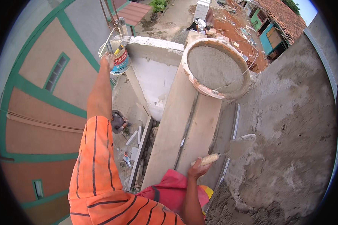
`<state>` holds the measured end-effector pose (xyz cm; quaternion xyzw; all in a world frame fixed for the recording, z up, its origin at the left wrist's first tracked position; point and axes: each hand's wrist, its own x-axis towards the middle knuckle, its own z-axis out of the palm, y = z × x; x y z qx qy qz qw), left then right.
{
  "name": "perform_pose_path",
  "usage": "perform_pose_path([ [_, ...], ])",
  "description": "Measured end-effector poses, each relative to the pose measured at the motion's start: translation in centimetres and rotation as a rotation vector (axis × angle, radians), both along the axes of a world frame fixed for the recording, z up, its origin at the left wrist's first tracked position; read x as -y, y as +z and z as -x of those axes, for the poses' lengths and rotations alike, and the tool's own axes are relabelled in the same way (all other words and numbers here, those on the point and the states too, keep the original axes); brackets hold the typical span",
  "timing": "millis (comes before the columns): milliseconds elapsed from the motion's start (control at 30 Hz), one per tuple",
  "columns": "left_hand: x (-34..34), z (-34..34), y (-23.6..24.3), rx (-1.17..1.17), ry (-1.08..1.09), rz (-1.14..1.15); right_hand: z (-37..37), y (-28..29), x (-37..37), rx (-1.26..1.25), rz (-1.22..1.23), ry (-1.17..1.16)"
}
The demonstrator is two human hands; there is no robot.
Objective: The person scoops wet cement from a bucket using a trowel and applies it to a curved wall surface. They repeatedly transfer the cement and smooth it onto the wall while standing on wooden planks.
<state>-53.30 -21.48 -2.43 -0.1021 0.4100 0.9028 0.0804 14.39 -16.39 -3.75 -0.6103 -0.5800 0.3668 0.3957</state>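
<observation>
In my right hand (pixel 199 169) is a plastering trowel (pixel 209 159), gripped by its pale handle. Its mortar-coated blade lies close to the wet grey plaster wall (pixel 285 131) on the right; whether it touches cannot be told. My left arm stretches forward to a paint bucket (pixel 121 64) by the far wall corner. There my left hand (pixel 107 60) is closed at the bucket's rim, around something I cannot make out. Beside its fingers, a yellow-and-black handle (pixel 121 46) and a grey stick-like piece (pixel 109 46) poke up from the bucket.
A large round tub of grey mortar (pixel 216 67) rests on the far end of the long planks (pixel 172 127). Far below on the left, a person (pixel 118 122) is near lumber and debris. Another person (pixel 199 24) bends down beyond the low white wall (pixel 154 75). Bare rods rise behind the bucket.
</observation>
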Motion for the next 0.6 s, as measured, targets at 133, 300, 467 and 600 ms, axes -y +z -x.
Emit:
perform_pose_path([
  [133, -1.2, -3.0, 0.4, -0.132, -0.041, 0.101, -0.1, -0.4, 0.2, -0.024, -0.002, 0.025],
  [300, -4.4, -18.5, 8.8, -0.618, 0.182, 0.22, -0.6, -3.2, 0.8, 0.235, -0.204, -0.019],
  [467, -13.1, -40.9, 19.5, -1.209, -0.359, 0.285, -0.8, -2.3, -0.7, 0.251, 0.014, -0.086],
  [600, -19.7, -44.5, 21.3, -0.968, -0.901, 0.218, -1.5, 1.8, -0.8, -0.053, 0.062, -0.064],
])
